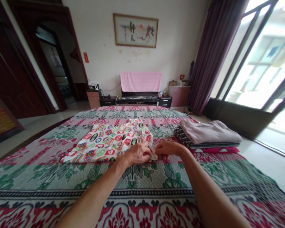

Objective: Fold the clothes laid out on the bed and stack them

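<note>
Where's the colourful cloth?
The colourful patterned cloth lies on the floral bedspread, left of the folded clothes pile; left hand and right hand pinch its near corner.

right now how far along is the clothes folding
Done: a folded stack sits at the right. In hand: left hand and right hand pinch the near corner of the printed garment. Left: that garment, not yet folded small.

Two hands (137,154) (167,148), one printed garment (104,142), one stack of folded clothes (207,133), one framed picture (135,30)
</note>
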The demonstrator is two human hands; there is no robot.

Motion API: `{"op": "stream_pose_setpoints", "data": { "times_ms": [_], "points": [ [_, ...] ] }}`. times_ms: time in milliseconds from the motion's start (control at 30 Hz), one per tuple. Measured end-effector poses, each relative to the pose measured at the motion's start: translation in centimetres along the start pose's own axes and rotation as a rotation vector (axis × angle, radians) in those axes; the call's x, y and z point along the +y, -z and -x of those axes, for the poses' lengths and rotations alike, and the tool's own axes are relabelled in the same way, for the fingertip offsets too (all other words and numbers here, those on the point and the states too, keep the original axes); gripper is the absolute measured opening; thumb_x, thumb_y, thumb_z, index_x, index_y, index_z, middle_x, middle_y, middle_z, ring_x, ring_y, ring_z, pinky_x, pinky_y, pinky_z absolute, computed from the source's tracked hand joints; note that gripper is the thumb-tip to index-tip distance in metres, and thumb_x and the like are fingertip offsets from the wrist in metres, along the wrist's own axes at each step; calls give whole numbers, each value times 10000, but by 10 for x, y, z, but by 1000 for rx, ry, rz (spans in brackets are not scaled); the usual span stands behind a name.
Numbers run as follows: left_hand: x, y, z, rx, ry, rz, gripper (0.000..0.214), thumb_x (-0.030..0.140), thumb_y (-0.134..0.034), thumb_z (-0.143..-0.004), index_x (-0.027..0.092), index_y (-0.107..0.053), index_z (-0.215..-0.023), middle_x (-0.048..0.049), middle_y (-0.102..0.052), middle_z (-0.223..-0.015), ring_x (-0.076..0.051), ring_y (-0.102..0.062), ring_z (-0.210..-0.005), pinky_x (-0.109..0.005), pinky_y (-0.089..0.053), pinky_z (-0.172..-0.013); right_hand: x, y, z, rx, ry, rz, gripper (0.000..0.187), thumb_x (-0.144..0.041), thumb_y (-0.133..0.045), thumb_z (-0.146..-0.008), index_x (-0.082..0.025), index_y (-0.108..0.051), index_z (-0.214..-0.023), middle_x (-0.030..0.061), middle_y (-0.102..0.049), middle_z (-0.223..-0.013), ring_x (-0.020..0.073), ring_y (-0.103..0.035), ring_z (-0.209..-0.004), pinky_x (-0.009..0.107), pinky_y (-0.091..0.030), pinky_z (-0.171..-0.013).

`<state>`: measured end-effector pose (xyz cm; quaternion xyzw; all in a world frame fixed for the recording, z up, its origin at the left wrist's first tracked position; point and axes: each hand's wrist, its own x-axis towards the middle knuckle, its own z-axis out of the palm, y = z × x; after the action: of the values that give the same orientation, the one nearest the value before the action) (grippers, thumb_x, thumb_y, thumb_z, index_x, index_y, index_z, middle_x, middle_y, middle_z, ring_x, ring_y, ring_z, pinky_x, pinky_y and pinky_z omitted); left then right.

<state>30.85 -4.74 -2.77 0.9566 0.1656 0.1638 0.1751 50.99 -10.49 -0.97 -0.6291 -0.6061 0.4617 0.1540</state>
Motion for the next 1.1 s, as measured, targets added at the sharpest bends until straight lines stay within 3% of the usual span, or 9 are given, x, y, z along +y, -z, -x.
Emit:
{"op": "stream_pose_setpoints", "data": {
  "times_ms": [133,267,400,500,667,900,1100],
  "points": [
    [-2,0,2,31,66,40,142,288,-616,-734,191,-715,-763,-24,-657,-743,-139,-579,-700,-227,-432,-654,-1,0,-2,-7,2,-62,157,-301,-607,-700,-195,-653,-594,-20,-637,-548,76,-524,-466,185,-423,-455],
    [5,1,2,25,73,-49,302,466,-712,-633,191,-701,-760,-35,-648,-746,-167,-576,-714,-245,-423,-639,-2,3,0,4,-14,-41,168,-299,-613,-693,-194,-646,-566,-8,-627,-549,82,-511,-463,196,-414,-443],
    [7,-4,-1,32,42,-121,163,305,-603,-734,178,-700,-766,-54,-651,-784,-174,-578,-749,-256,-418,-678,-2,3,0,41,47,-93,245,-361,-582,-731,-184,-626,-568,-3,-608,-549,80,-487,-443,210,-396,-435],
    [-1,-2,-1,59,102,40,173,225,-538,-747,168,-702,-757,-33,-647,-747,-141,-564,-703,-226,-405,-648,2,1,-5,101,147,-203,252,-407,-600,-727,-173,-603,-636,-24,-564,-538,71,-453,-437,205,-364,-428],
    [-20,12,5,59,246,295,224,272,-506,-768,153,-692,-802,14,-600,-649,-100,-489,-596,-195,-365,-568,9,-1,-16,218,279,-403,302,-374,-652,-669,-185,-597,-897,-65,-501,-586,65,-437,-491,185,-323,-444],
    [-33,14,9,93,313,354,252,330,-498,-771,161,-680,-817,21,-573,-627,-102,-460,-571,-204,-349,-546,2,-2,-12,265,357,-319,306,-277,-641,-647,-200,-625,-944,-18,-593,-896,48,-462,-588,193,-391,-544],
    [-36,12,9,97,309,378,260,318,-501,-768,155,-685,-854,17,-589,-652,-97,-467,-581,-202,-349,-548,-9,-9,-9,248,375,-235,374,-406,-671,-685,-197,-627,-992,-6,-588,-863,69,-476,-628,189,-385,-542]
  ]
}}
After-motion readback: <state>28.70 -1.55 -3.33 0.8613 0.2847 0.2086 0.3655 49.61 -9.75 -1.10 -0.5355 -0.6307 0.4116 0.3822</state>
